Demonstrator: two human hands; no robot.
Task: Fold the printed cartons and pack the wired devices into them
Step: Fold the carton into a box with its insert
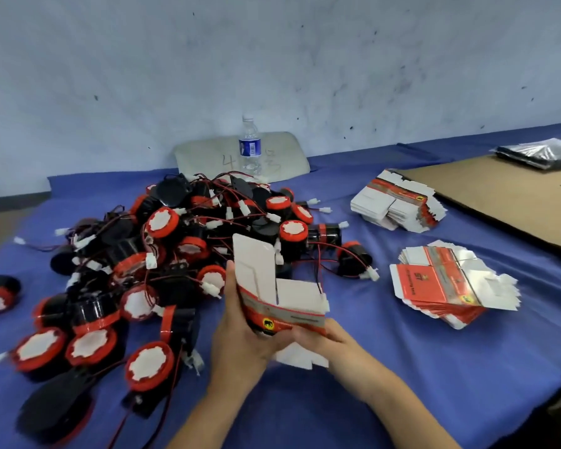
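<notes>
My blue-covered bench (402,384) carries a tangled heap of red-and-black wired devices (162,254) on its left half and a brown cardboard sheet (499,196) at far right. Two stacks of flat printed cartons (441,286) lie to my right, between the heap and the sheet. Just in front of the heap I hold one half-folded carton (272,296) above the cloth, flaps up. My left hand (240,335) grips its left side and my right hand (321,338) pinches its lower edge. A water bottle (250,147) stands by the wall.
</notes>
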